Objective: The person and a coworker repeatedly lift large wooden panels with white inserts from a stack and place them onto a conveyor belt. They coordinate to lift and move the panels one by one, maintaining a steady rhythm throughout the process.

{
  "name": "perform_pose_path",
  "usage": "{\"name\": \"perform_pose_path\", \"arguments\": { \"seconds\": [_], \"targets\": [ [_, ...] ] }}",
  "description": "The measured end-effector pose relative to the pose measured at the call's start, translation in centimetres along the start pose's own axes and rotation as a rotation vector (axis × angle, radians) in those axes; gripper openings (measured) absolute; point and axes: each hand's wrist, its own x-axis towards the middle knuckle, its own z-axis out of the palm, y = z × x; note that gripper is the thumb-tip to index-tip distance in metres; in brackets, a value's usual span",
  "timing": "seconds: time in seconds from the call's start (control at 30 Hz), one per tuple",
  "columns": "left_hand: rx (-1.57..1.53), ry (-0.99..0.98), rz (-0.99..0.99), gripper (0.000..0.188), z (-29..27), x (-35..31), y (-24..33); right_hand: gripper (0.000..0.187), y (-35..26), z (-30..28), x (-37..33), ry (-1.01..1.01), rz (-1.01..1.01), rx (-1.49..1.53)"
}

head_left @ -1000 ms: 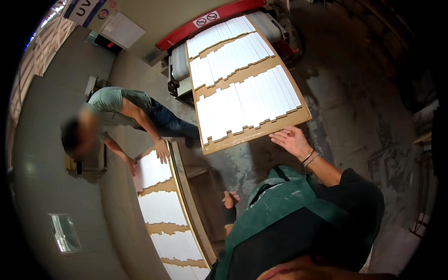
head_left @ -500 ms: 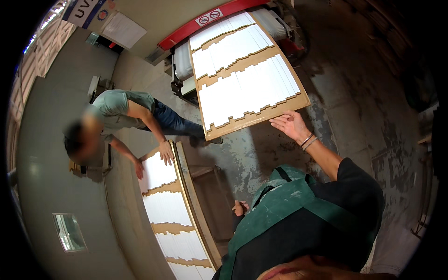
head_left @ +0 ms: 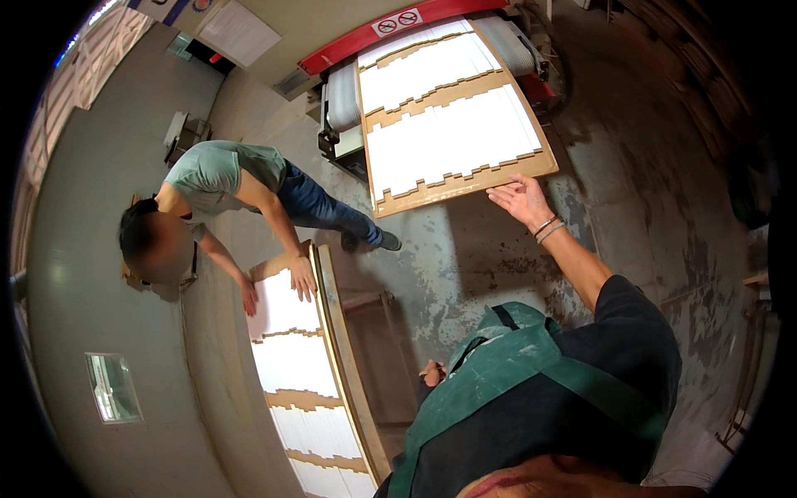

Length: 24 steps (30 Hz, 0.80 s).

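R hand point(head_left: 521, 203) up at the board point(head_left: 465, 185), fingers out, slightly apart, no pinch visible; tips right at the near edge, R of its middle, though can't tell if they bear wt. or just graze it. L hand point(head_left: 432, 374) is low, well left of R and nearer the body, by the apron point(head_left: 498, 357), partly hidden: can't tell if its fingers are apart or together. Board runs fwd. from R fingers, strips point(head_left: 452, 137) in rows just beyond the tips; farther out, rollers point(head_left: 505, 46) show either side, red bar point(head_left: 332, 51) over the far end. For good support, imo: fingers under the bare margin, off the strips, edge level w/ the rollers so nothing slides. Off-centre contact could let the L corner dip; L hand there would prob. help. Out left of R fingers, well apart, a co-worker's hand point(head_left: 303, 278) on a 2nd board point(head_left: 307, 400), similar rows.
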Motion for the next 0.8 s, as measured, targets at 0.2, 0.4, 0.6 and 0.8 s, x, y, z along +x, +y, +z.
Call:
{"name": "perform_pose_path", "arguments": {
  "seconds": [0.2, 0.4, 0.6, 0.8],
  "targets": [
    [0.035, 0.012, 0.002, 0.046, -1.9, 0.3, 2.0, 0.036, 0.7, 2.3, 4.4, 0.042, -0.008, 0.011],
    [-0.032, -0.055, -0.047, 0.045, -6.7, 1.6, -1.0, 0.035, 3.7, 5.0, 6.9, 0.064, -0.016, -0.004],
    [-0.02, -0.009, 0.006, 0.047, -14.2, 2.2, -5.7, 0.072, 10.9, 6.9, 9.4, 0.054, 0.007, 0.003],
    [-0.09, 0.043, -0.021, 0.048, -31.3, -0.3, -17.7, 0.059, 28.1, 9.4, 6.3, -0.004, 0.097, 0.022]
  ]
}}
